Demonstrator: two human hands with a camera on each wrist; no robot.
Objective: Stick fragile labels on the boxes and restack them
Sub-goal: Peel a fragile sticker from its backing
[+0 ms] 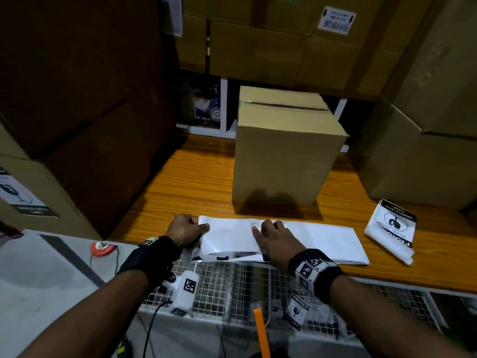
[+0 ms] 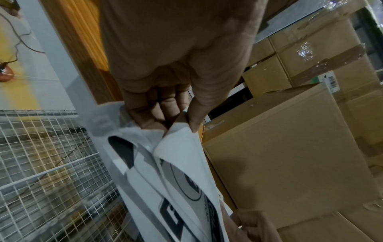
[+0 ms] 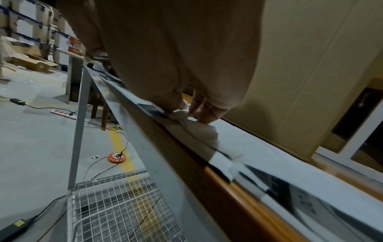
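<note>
1. Nearest the person, below the table edge, a white wire-mesh rack [image 1: 214, 288] holds loose scraps, among them a small printed fragile sticker [image 1: 296, 312]; an orange strip [image 1: 261, 332] pokes up beside it.

2. At the near edge of the wooden table [image 1: 196, 182] lies the label sheet [image 1: 309, 241], white back uppermost, its black print showing along the curled near edge.

3. The left hand [image 1: 184, 229] pinches the sheet's left corner; the left wrist view shows the thumb [image 2: 207, 104] on top and curled fingers below, with two layers parting there, so this looks like the peel of a label from its backing.

4. The right hand [image 1: 275, 240] rests on the middle of the sheet with fingers bent; the right wrist view shows its fingertips [image 3: 204, 117] pressing down on, perhaps nipping, a small ruck of paper. Whether it pinches or only presses I cannot tell.

5. To do this step well, I judge: keep the right hand weighting the backing flat, draw the left corner back low and slow so the label does not tear or curl onto itself, and keep fingers off the adhesive.

6. Further right on the table lies a crumpled fragile label backing [image 1: 391, 229], print side up.

7. Behind the sheet, apart from it, stands the sealed cardboard box [image 1: 284, 156], upright, its near face bare: the likely target for the label.

8. Round it rise stacked cartons [image 1: 426, 164]; a left carton [image 1: 38, 192] already carries a fragile label [image 1: 22, 195].
</note>
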